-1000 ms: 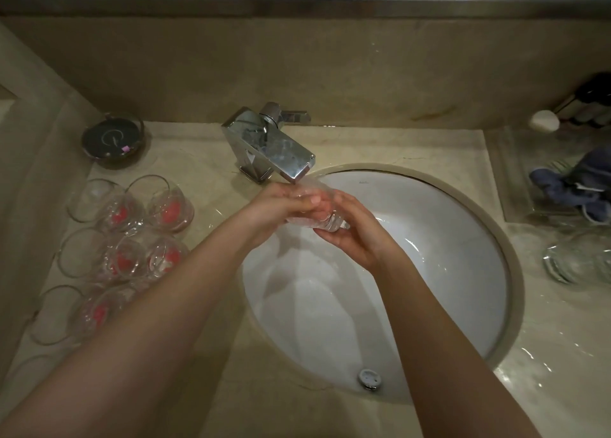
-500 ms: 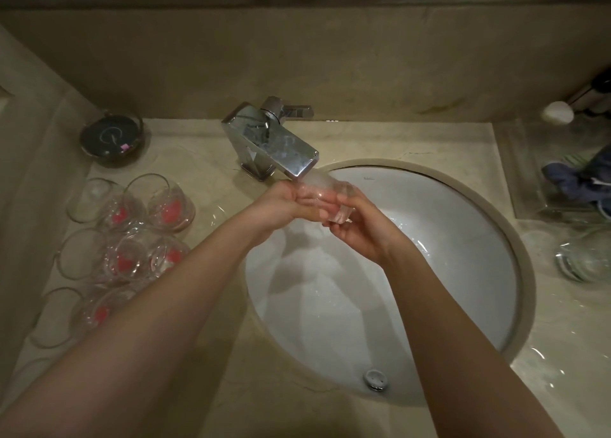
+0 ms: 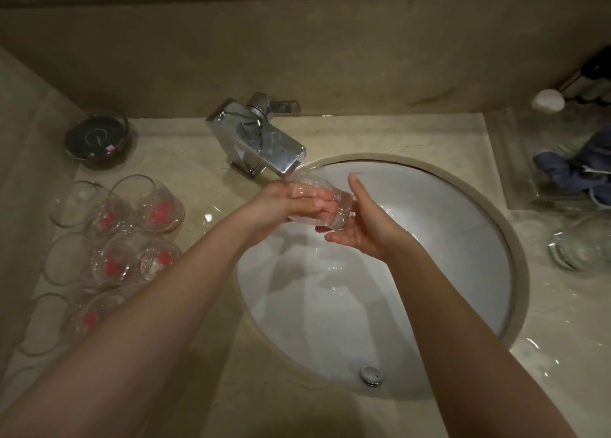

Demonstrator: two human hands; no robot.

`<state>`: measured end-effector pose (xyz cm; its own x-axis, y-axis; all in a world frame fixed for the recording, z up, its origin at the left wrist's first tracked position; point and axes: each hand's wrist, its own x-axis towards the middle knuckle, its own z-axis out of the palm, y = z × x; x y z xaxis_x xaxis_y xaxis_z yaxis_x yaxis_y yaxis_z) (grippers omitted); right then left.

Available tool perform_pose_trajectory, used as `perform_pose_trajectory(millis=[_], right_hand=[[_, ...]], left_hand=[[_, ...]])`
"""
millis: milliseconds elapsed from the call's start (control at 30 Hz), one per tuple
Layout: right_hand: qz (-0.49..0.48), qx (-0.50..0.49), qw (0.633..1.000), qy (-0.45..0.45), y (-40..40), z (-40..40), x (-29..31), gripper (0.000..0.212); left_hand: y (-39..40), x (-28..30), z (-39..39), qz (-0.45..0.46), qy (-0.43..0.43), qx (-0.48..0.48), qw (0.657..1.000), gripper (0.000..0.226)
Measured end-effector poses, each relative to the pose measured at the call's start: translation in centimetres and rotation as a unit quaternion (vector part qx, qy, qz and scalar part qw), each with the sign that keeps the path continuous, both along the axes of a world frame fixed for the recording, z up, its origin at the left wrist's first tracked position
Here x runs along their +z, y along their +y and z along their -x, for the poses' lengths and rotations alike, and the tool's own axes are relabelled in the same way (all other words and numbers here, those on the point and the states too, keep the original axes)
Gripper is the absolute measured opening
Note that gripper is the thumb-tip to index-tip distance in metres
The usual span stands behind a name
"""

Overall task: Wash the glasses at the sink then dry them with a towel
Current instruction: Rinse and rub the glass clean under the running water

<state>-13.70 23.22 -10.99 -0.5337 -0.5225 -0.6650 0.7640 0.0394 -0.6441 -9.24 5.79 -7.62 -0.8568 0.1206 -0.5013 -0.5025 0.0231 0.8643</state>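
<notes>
Head view: one glass (image 3: 317, 206) lay under the faucet (image 3: 264, 146) at 12 o'clock over the sink (image 3: 463, 239); left hand (image 3: 291, 202) gripped it, right hand (image 3: 363, 226) spread against its base. Unwashed glasses (image 3: 132, 236), 9 o'clock bench; washed glass (image 3: 582, 245) and towel (image 3: 568, 169), 3 o'clock. Drying likely outstanding.

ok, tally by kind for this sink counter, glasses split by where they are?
Clear glasses with red inside, lying left of the basin: 5 visible; the arm may hide more
Clear glass held under the tap: 1
Clear glass right of the basin: 1
Chrome faucet: 1
Dark round dish: 1
Blue cloth: 1
Total: 10
</notes>
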Motion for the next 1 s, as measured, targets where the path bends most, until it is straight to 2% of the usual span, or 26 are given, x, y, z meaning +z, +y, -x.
perform_pose_trajectory(millis=[67, 167, 233, 300, 400, 500, 533, 600, 633, 700, 800, 900, 967, 1000], right_hand=[[-0.028, 0.019, 0.999, 0.006, -0.1, 0.2, 0.1, 0.054], [0.027, -0.003, 0.999, 0.032, 0.3, 0.4, 0.2, 0.032], [0.057, -0.030, 0.997, 0.040, 0.4, 0.2, 0.2, 0.034], [0.066, -0.040, 0.997, 0.027, 0.3, 0.1, 0.2, 0.032], [0.035, -0.049, 0.998, -0.030, -0.3, 0.2, 0.6, 0.045], [0.030, -0.037, 0.999, -0.013, -0.2, 0.6, 0.7, 0.027], [0.050, -0.033, 0.998, 0.003, 0.0, 0.6, 0.6, 0.022], [0.074, -0.022, 0.996, 0.042, 0.2, 0.6, 0.4, 0.035], [0.075, -0.018, 0.996, 0.050, 0.2, 0.6, 0.4, 0.035], [0.059, -0.020, 0.998, 0.023, -0.2, 0.6, 0.9, 0.028], [0.018, -0.031, 0.999, -0.032, -0.8, 1.0, 1.4, 0.038], [0.035, 0.010, 0.999, 0.025, -0.8, 1.2, 1.3, 0.014], [0.044, 0.022, 0.997, 0.061, -0.6, 1.3, 1.1, 0.030], [0.043, 0.022, 0.997, 0.056, -0.6, 1.3, 1.0, 0.030]], left_hand=[[0.2, 0.1, 0.0, 0.008, -0.003, 0.003, 1.000, 0.023], [0.1, 0.5, 0.0, -0.014, -0.005, 0.037, 0.999, 0.023], [-0.2, 0.6, 0.1, -0.037, -0.002, 0.052, 0.998, 0.020], [-0.5, 0.7, 0.2, -0.045, 0.000, 0.061, 0.997, 0.031], [-0.8, 0.3, 0.1, -0.033, 0.003, 0.036, 0.999, 0.019], [-0.6, 0.9, -0.1, -0.032, -0.005, 0.034, 0.999, 0.021], [-0.5, 0.8, 0.0, -0.042, -0.001, 0.037, 0.998, 0.028], [-0.2, 1.3, 0.0, -0.067, 0.007, 0.052, 0.996, 0.048], [-0.2, 1.4, 0.0, -0.077, 0.009, 0.062, 0.995, 0.051], [-0.2, 1.3, 0.1, -0.093, 0.014, 0.067, 0.993, 0.048], [0.1, 1.4, 0.1, -0.106, 0.020, 0.064, 0.992, 0.056], [0.0, 1.3, 0.2, -0.112, 0.013, 0.053, 0.992, 0.057], [-0.4, 0.9, 0.2, -0.118, 0.015, 0.059, 0.991, 0.054], [-0.4, 0.8, 0.2, -0.121, 0.018, 0.058, 0.991, 0.052]])
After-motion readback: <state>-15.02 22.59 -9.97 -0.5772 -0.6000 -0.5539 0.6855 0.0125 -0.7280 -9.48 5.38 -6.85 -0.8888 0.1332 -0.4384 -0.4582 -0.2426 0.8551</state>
